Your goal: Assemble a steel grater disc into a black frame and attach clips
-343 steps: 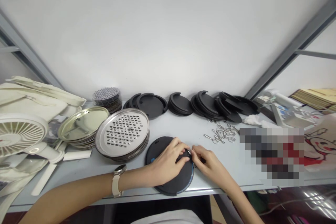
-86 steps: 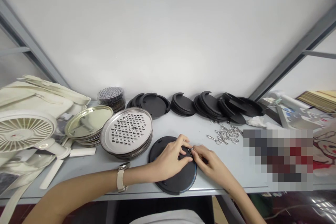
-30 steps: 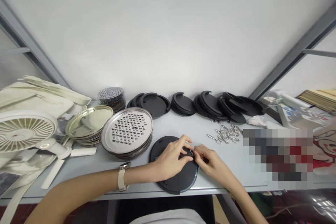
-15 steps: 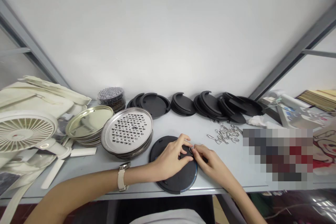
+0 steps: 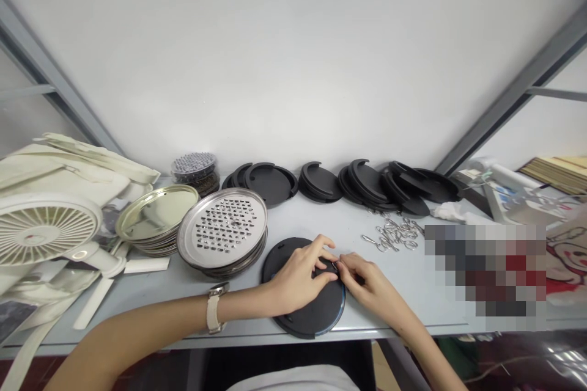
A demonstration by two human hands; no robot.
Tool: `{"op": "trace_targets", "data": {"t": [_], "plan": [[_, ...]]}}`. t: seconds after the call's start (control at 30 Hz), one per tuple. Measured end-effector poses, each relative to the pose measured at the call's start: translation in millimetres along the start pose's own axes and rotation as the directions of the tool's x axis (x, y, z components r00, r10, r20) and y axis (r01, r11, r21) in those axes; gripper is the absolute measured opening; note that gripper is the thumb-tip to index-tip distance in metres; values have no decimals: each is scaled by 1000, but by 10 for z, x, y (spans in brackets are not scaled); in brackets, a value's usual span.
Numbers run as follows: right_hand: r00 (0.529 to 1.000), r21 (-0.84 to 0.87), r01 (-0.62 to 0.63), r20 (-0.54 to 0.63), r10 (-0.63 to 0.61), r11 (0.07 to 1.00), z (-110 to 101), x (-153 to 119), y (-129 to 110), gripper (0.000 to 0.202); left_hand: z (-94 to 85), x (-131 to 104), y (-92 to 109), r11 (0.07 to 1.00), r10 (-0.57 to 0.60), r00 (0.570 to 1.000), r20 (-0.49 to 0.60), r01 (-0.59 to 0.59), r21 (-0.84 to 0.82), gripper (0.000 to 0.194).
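The grey table (image 5: 321, 220) is carrying a black disc (image 5: 306, 308) that is lying flat right at its near edge, with bare tabletop open behind it. The left hand (image 5: 298, 278) is pressing on the disc, fingers curled, while the right hand (image 5: 367, 284) is pinching a small metal hook (image 5: 334, 265) at the disc's upper right rim. A perforated tray stack (image 5: 223, 229) is sitting just left, loose hooks (image 5: 394, 235) lying near on the right.

Two bare forearms, no sleeves in sight. Left hand (image 5: 298, 278) and right hand (image 5: 369, 284) without rings or gloves. Cream-strapped wristwatch (image 5: 213, 311) with metallic case on left wrist. Possibly a white garment (image 5: 293, 379) at bottom edge.
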State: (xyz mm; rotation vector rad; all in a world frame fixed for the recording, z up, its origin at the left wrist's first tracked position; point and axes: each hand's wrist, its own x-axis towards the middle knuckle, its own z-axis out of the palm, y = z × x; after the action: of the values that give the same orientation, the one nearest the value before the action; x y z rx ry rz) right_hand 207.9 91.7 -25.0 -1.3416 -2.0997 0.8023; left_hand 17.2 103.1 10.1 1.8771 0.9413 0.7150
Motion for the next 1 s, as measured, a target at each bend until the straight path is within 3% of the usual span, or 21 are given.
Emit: {"op": "trace_targets", "data": {"t": [0.73, 1.0], "plan": [[999, 28, -6, -38, 7, 1000, -1, -8, -12, 32, 6, -3, 0, 1000, -7, 1000, 6, 7, 6, 33], [998, 43, -24, -55, 26, 999, 6, -14, -2, 32, -6, -19, 23, 1000, -5, 1000, 0, 5, 9, 47]]}}
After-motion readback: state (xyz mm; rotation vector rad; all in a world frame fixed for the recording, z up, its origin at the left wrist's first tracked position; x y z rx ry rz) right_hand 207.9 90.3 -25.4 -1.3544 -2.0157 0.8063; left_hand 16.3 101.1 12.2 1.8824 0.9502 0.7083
